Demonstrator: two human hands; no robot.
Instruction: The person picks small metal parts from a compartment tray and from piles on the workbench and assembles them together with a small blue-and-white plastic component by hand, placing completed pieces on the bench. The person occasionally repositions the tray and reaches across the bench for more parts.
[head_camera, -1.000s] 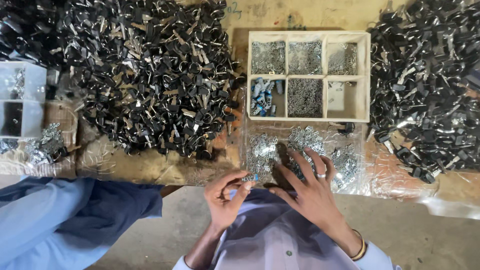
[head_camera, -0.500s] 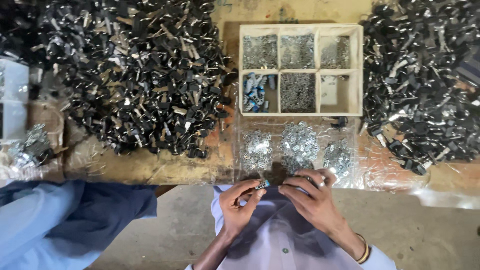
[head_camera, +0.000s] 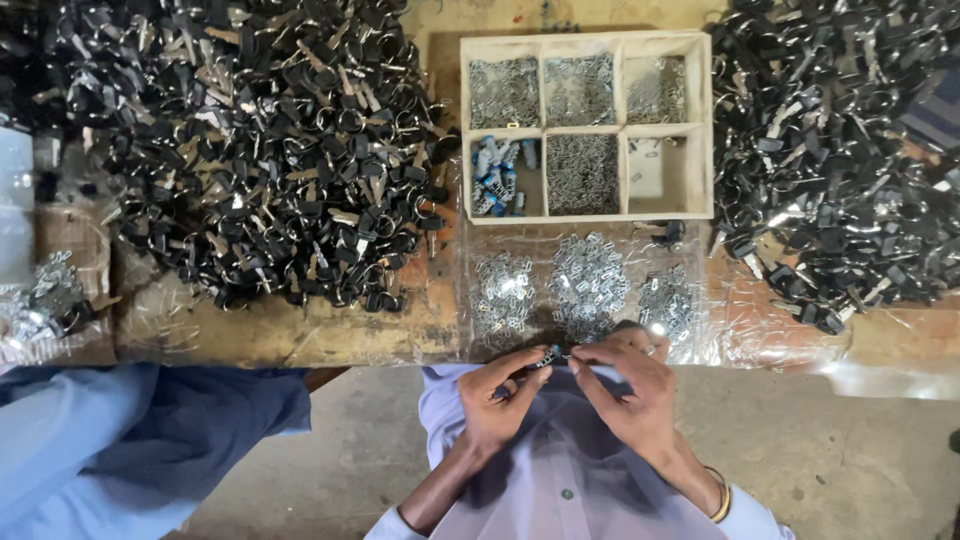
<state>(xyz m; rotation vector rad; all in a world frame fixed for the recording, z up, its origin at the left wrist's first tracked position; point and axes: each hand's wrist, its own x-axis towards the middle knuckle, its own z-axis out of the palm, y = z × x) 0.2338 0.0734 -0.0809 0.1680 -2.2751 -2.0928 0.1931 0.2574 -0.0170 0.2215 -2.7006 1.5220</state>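
Observation:
My left hand (head_camera: 497, 392) and my right hand (head_camera: 622, 385) meet at the table's near edge, fingertips pinched together on a small dark and silver metal part (head_camera: 551, 353). Just beyond my hands, three heaps of small silver metal pieces (head_camera: 588, 280) lie on clear plastic sheet. Behind those stands a wooden tray (head_camera: 586, 214) with six compartments, most holding silver parts and one holding blue pieces (head_camera: 495, 178). My right wrist wears a gold bangle.
Big piles of black and silver key-like parts lie at the left (head_camera: 250, 150) and right (head_camera: 840, 160) of the table. Another person's blue sleeve (head_camera: 130, 450) fills the lower left. A small silver heap (head_camera: 45, 300) sits at the far left edge.
My right hand came back from the silver heaps toward my body and joined my left hand; both now pinch the small part together.

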